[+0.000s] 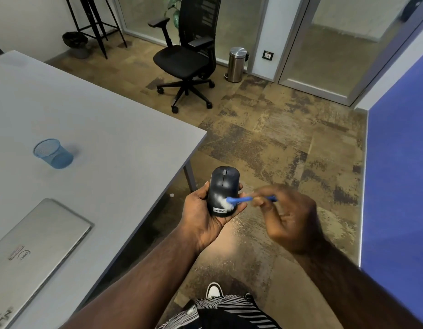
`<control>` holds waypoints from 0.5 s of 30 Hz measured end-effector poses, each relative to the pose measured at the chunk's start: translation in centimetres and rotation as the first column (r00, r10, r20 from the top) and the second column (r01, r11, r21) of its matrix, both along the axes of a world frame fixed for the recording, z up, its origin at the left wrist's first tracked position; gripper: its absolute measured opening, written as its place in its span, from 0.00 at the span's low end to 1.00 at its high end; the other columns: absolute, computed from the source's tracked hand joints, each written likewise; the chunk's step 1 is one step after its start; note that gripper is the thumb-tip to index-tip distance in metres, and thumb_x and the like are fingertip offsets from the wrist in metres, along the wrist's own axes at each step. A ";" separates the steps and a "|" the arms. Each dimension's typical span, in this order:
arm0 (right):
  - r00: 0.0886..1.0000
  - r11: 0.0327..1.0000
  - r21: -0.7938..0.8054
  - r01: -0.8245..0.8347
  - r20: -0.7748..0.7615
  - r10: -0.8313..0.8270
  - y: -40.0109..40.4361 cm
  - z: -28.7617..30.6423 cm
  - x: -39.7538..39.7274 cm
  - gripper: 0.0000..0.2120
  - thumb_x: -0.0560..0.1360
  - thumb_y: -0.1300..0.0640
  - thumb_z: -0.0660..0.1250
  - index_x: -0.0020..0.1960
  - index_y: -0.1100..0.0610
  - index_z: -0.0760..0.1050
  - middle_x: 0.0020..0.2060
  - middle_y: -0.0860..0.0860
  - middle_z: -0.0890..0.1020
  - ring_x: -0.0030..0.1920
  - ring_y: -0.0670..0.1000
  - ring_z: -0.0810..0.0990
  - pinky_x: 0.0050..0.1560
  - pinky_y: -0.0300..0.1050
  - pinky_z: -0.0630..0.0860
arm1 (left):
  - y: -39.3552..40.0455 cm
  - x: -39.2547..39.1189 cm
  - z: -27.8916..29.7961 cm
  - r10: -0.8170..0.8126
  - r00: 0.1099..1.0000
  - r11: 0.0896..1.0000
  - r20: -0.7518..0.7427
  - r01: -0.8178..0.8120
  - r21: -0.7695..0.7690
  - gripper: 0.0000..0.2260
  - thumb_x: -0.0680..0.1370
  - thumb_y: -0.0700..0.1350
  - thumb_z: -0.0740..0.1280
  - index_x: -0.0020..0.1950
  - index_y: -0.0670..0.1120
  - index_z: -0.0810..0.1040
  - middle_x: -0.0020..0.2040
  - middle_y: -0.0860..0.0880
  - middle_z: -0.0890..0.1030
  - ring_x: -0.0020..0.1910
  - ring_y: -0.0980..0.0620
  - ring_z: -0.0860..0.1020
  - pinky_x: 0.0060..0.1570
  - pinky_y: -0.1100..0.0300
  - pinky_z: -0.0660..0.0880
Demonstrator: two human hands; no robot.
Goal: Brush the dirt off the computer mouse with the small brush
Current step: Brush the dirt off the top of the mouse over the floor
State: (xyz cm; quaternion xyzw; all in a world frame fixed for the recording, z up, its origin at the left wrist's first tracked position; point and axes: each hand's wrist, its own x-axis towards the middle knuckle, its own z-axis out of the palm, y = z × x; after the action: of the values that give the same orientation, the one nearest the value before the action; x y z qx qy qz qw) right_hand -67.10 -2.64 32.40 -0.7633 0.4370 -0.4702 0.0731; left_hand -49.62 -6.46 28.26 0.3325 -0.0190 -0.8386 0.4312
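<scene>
A black Lenovo computer mouse [223,186] rests in my left hand [201,214], held over the floor just past the table's right edge, wheel end pointing away from me. White dust marks its rear half. My right hand [288,217], blurred, pinches a small blue brush [246,199] by the handle. The brush's white bristles touch the mouse's rear, just above the logo label.
A grey table [99,129] lies to my left with a closed silver laptop [37,245] and a blue mesh pen cup [53,153]. A black office chair [186,58] and a steel bin [236,64] stand farther off. A blue partition [400,186] runs along the right.
</scene>
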 end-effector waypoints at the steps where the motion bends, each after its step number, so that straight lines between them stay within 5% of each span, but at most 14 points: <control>1: 0.997 0.998 0.002 0.064 0.031 -0.064 -0.4 0.1 -0.2 0.07 0.76 0.61 0.65 0.48 0.63 0.81 0.41 0.50 0.85 0.40 0.46 0.83 0.37 0.43 0.80 | 0.0 0.0 0.1 -0.006 1.000 1.000 0.017 0.006 -0.003 0.23 0.80 0.51 0.55 0.62 0.35 0.78 0.59 0.33 0.79 0.52 0.37 0.81 0.53 0.44 0.79; 3: 0.989 0.992 0.011 0.129 0.072 -0.129 -1.0 0.3 -0.4 0.07 0.77 0.62 0.65 0.49 0.63 0.82 0.42 0.50 0.84 0.41 0.50 0.85 0.38 0.48 0.81 | 0.1 -0.1 0.4 -0.020 0.999 1.000 0.036 0.021 -0.010 0.24 0.81 0.52 0.54 0.59 0.35 0.80 0.59 0.33 0.79 0.50 0.37 0.82 0.49 0.45 0.81; 7: 0.999 0.999 0.024 -0.043 -0.023 0.044 -0.8 0.2 0.1 0.07 0.76 0.60 0.66 0.48 0.61 0.82 0.40 0.51 0.85 0.40 0.48 0.83 0.38 0.45 0.79 | 0.3 -0.1 0.3 -0.013 0.994 1.000 0.104 0.015 -0.023 0.23 0.82 0.52 0.53 0.62 0.37 0.78 0.61 0.34 0.80 0.53 0.38 0.81 0.51 0.45 0.79; 11: 0.993 0.993 0.032 0.110 0.038 -0.112 -1.5 0.4 -0.5 0.08 0.77 0.60 0.65 0.48 0.62 0.82 0.40 0.52 0.85 0.39 0.51 0.84 0.37 0.50 0.80 | 0.5 -0.3 0.7 -0.039 0.993 0.999 0.114 0.041 -0.011 0.24 0.82 0.52 0.52 0.60 0.36 0.78 0.56 0.35 0.81 0.47 0.38 0.81 0.44 0.48 0.81; 15: 0.999 0.998 0.056 -0.041 -0.026 0.043 -0.9 0.6 -0.5 0.07 0.75 0.59 0.66 0.46 0.60 0.82 0.38 0.50 0.85 0.38 0.46 0.82 0.37 0.41 0.78 | 0.7 -0.2 1.0 -0.020 0.992 1.000 0.121 0.021 -0.004 0.23 0.82 0.52 0.53 0.63 0.36 0.76 0.59 0.34 0.80 0.49 0.39 0.81 0.48 0.47 0.79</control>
State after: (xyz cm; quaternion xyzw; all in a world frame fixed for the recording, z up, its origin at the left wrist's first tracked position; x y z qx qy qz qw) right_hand -67.60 -3.57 32.97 -0.7763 0.4347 -0.4458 0.0979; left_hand -49.83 -5.80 29.25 0.3814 -0.0509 -0.8211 0.4215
